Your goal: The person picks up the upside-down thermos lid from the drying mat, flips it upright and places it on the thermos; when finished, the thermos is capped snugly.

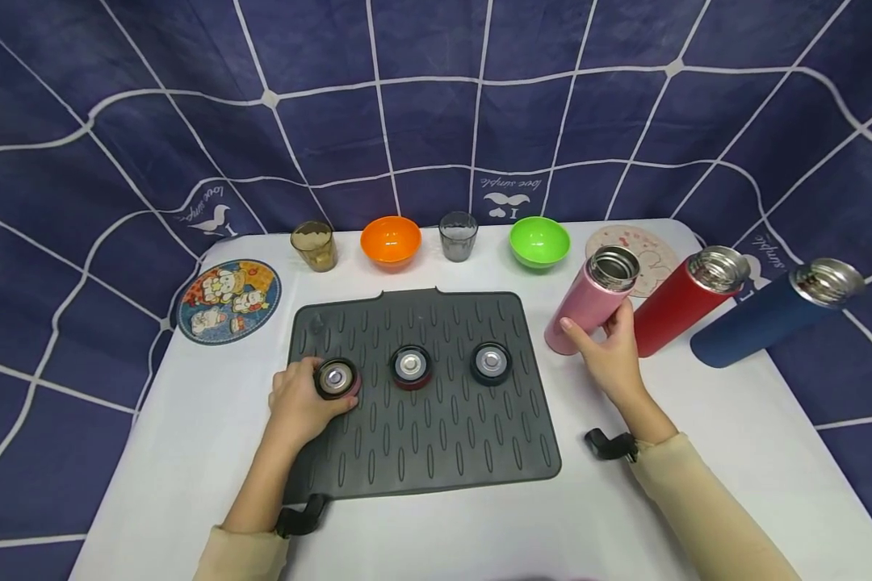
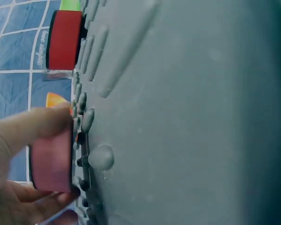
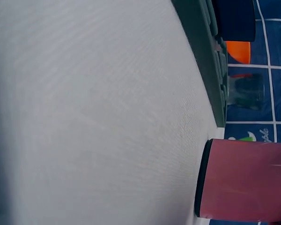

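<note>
My left hand point(image 1: 296, 401) grips a pink bottle lid point(image 2: 54, 164) at the left of the grey drying mat point(image 1: 436, 444), thumb on one side and fingers on the other. The lid's hollow underside faces up. Farther right on the mat sit a red lid point(image 1: 410, 367) and a dark blue lid point(image 1: 490, 363), both apart from the hand. My right hand point(image 1: 614, 355) holds a pink thermos bottle point(image 1: 589, 303) low on its body, beside the mat's right edge. This bottle is upright with its steel mouth uncovered; the right wrist view shows its base at the white tabletop.
A red thermos point(image 1: 686, 303) and a dark blue thermos point(image 1: 770, 315) stand uncapped on the right. Along the back are an amber glass point(image 1: 315, 246), orange bowl point(image 1: 391, 242), grey glass point(image 1: 458, 236) and green bowl point(image 1: 540, 242). Round mats lie at left point(image 1: 228, 303) and back right point(image 1: 643, 250).
</note>
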`<state>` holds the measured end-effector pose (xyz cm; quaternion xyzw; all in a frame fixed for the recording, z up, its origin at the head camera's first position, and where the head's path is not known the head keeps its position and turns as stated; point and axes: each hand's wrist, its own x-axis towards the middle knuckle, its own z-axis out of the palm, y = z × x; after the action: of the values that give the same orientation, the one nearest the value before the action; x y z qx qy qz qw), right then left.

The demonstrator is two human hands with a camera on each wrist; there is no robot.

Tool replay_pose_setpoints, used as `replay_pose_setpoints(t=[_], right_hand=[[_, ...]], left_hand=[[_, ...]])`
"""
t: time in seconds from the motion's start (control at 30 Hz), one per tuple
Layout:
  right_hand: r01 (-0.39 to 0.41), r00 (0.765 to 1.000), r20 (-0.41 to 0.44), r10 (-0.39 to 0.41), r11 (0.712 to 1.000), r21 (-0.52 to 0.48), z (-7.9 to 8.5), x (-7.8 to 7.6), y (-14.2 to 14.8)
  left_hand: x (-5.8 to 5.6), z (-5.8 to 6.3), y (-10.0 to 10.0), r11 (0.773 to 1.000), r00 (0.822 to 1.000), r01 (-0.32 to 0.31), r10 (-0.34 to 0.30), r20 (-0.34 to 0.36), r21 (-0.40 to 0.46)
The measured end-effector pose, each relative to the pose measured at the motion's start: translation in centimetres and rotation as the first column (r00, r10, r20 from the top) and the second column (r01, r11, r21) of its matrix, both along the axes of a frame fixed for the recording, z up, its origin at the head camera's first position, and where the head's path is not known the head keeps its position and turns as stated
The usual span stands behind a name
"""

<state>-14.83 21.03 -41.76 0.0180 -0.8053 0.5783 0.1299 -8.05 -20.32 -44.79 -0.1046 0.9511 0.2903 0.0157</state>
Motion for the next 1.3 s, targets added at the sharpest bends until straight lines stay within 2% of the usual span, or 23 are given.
replay_pose_setpoints(t=[0.13, 0.27, 0.37, 0.5, 0.67, 0.77, 0.83, 0.93, 1.03, 1.07, 1.17, 1.3], right_hand=[[0.011, 1.000, 0.014, -0.011, 1.000, -0.005, 0.0, 0.0, 0.0], [0.010, 1.000, 0.026, -0.010, 1.000, -0.008, 0.1, 0.0, -0.1], [0.010, 1.000, 0.024, -0.010, 1.000, -0.002, 0.2, 0.1, -0.1], [0.012, 1.000, 0.020, -0.012, 1.000, 0.007, -0.1, -0.1, 0.0], [0.014, 1.000, 0.009, -0.014, 1.000, 0.009, -1.7, -0.9, 0.8], [0.012, 1.000, -0.003, -0.012, 1.000, 0.002, -2.7, -1.3, 1.2], [0.008, 1.000, -0.005, -0.008, 1.000, -0.003, -3.0, -1.4, 1.2], [0.009, 1.000, 0.007, -0.009, 1.000, -0.005, -3.1, -1.5, 1.2], [0.017, 1.000, 0.025, -0.017, 1.000, 0.010, -2.7, -1.4, 1.0], [0.018, 0.999, 0.030, -0.018, 1.000, 0.012, -2.5, -1.3, 0.9], [0.018, 0.999, 0.031, -0.018, 1.000, 0.013, -1.5, -0.8, 0.6], [0.015, 1.000, 0.019, -0.016, 1.000, 0.016, -0.4, -0.2, 0.2]], left_hand=[[0.1, 0.6, 0.3, 0.999, 0.999, -0.029, 0.030, -0.022, 0.030], [0.4, 2.5, 1.2, 0.995, 0.994, -0.048, 0.056, -0.092, 0.092], [0.7, 4.3, 2.1, 0.990, 0.982, -0.015, 0.040, -0.183, 0.138], [0.6, 7.0, 3.6, 0.972, 0.955, 0.086, -0.019, -0.294, 0.217], [-0.4, 10.2, 6.4, 0.925, 0.925, 0.235, -0.117, -0.362, 0.300], [-1.5, 11.4, 8.2, 0.894, 0.902, 0.310, -0.168, -0.398, 0.323], [-2.4, 11.9, 9.3, 0.877, 0.889, 0.344, -0.188, -0.419, 0.337], [-3.6, 12.2, 11.1, 0.820, 0.879, 0.398, -0.214, -0.425, 0.412], [-4.7, 12.3, 12.7, 0.762, 0.879, 0.429, -0.228, -0.419, 0.485], [-5.1, 12.3, 13.1, 0.749, 0.879, 0.435, -0.233, -0.415, 0.500], [-5.8, 12.3, 14.3, 0.743, 0.879, 0.440, -0.241, -0.412, 0.505], [-6.6, 12.5, 15.4, 0.731, 0.867, 0.467, -0.265, -0.422, 0.498]])
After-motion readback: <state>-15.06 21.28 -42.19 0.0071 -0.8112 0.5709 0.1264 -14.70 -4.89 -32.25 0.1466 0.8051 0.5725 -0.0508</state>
